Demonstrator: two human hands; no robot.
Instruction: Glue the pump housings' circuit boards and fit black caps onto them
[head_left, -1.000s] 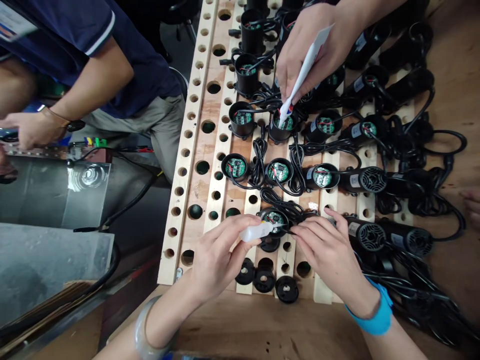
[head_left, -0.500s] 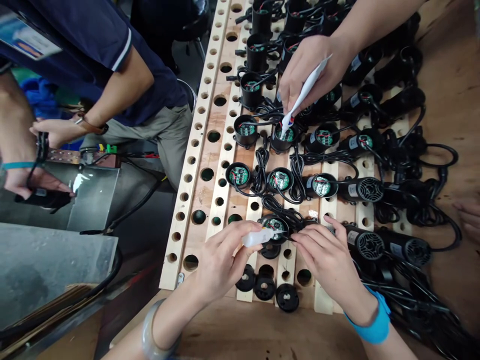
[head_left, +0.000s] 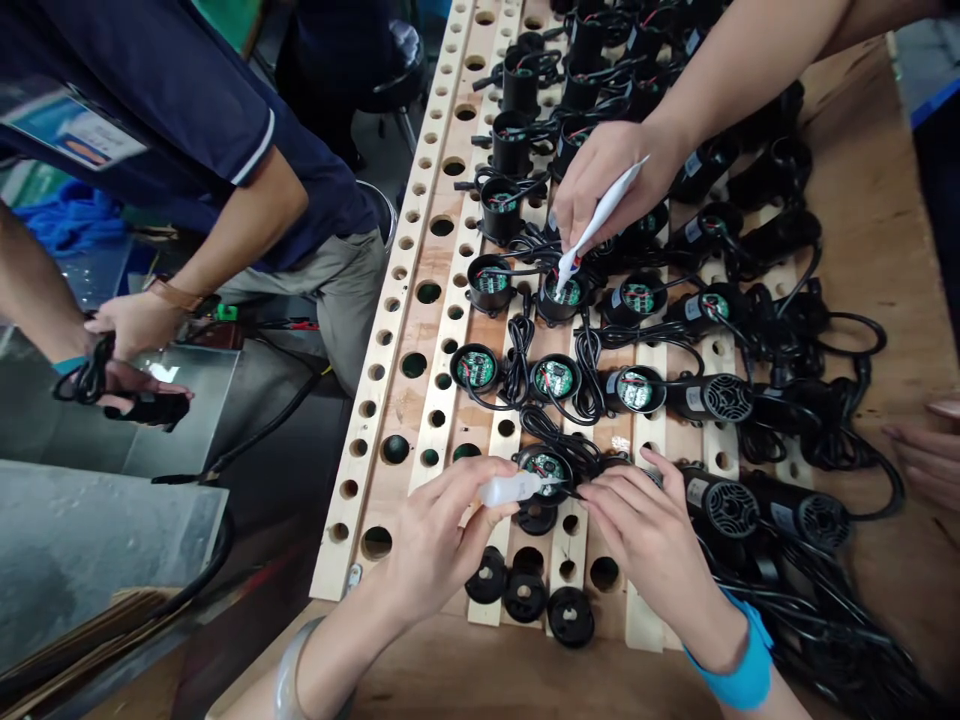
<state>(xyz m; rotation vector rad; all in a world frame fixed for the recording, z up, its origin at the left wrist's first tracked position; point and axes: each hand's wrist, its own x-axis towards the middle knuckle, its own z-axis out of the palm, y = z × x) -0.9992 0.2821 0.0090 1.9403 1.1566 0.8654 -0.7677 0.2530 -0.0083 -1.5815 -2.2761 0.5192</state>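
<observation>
Left hand (head_left: 431,530) wraps a bottle (head_left: 502,490), seemingly dosing the board (head_left: 546,467) between hands; right hand (head_left: 641,520) half-curled, hold unclear; next needs steadiness.

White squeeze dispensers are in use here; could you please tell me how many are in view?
2: a small bottle in the left hand, and a slim tube in a co-worker's hand, farther up the board. Others may be hidden.

The bottle (head_left: 504,491) is white, the circuit board (head_left: 553,466) green
</observation>
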